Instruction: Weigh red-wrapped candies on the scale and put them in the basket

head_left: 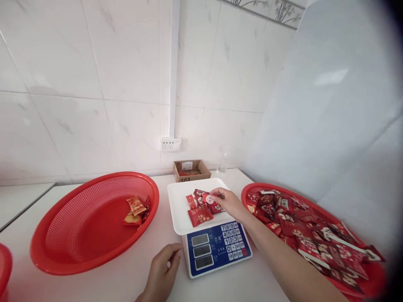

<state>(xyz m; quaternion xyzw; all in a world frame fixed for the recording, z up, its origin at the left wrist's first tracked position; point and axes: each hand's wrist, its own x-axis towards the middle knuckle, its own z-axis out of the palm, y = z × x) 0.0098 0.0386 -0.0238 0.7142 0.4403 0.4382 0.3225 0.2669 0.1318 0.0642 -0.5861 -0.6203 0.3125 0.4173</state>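
Note:
My right hand (229, 202) reaches over the white pan (179, 212) of a blue-faced digital scale (217, 248), its fingers pinched on a small red snack packet (208, 198). Several more red packets (199, 214) lie on the pan under and beside that hand. My left hand (162, 268) rests on the white table just left of the scale's display, fingers loosely curled and empty. A red mesh basket (78, 235) at left holds a few packets (136, 209). A second red basket (252, 189) at right is heaped with red packets (315, 239).
A small open cardboard box (191, 170) and a clear bottle (222, 162) stand at the back by the tiled wall, below a socket (171, 144). The rim of another red container (4, 266) shows at far left. A white panel (330, 105) rises at right.

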